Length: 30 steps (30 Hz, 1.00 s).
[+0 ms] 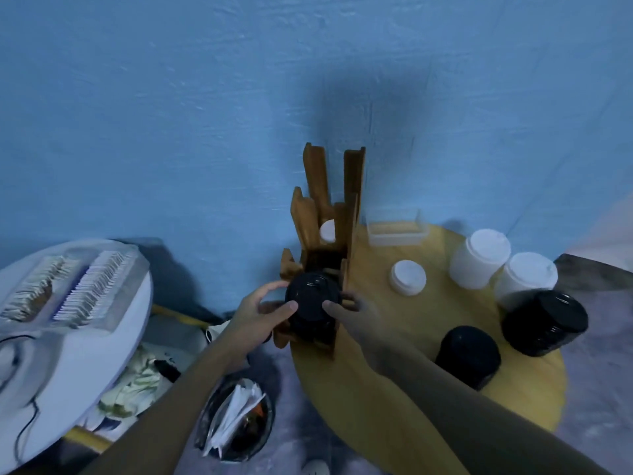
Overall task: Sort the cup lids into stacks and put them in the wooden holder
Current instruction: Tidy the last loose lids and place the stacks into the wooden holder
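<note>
A left hand (pixel 259 315) and right hand (pixel 351 311) clasp a stack of round black plastic cup lids (pixel 313 291) in the nearest slot of the tall brown wooden holder (pixel 352 193) (stack's base hidden by fingers and wood).

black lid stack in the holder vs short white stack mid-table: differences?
Colour: the black lid stack is black, the short white stack white. Place: the black one is in the front slot of the wooden holder, gripped by the left hand and right hand; the white one stands free on the yellow table, untouched. Height: the black one looks taller. Both are round stacks of lids.
</note>
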Motion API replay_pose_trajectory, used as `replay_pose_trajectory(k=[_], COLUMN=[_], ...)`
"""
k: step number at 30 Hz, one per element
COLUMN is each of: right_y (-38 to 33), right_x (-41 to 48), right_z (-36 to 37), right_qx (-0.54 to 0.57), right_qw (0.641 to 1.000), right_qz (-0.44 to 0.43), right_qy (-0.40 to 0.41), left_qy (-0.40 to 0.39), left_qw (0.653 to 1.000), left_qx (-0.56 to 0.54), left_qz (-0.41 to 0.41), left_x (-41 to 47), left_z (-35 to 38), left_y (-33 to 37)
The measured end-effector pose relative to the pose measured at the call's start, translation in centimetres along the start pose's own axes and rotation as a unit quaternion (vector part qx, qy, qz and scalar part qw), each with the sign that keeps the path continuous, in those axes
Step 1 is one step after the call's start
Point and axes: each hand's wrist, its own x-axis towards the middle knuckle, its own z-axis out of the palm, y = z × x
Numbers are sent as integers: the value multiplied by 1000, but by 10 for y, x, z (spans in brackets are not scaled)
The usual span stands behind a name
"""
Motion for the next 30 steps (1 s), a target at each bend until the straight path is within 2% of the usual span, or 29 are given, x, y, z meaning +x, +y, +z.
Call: replay_pose_trajectory(k=[7,20,30], right_y=[17,44,45], right_x=[25,52,63], right_z=[15,29,34], right_qx=[6,62,-19], right_qw=[998,988,991], right_qz=[47,97,81], right_qy=[43,106,104], left_qy=[-52,-81,-66], left_qw=[998,994,992], left_qx=[37,77,107], left_qz=[-15,-2,21], left_x=[47,83,88], left_z=[-24,-26,-28], left_y=[-28,-74,-85])
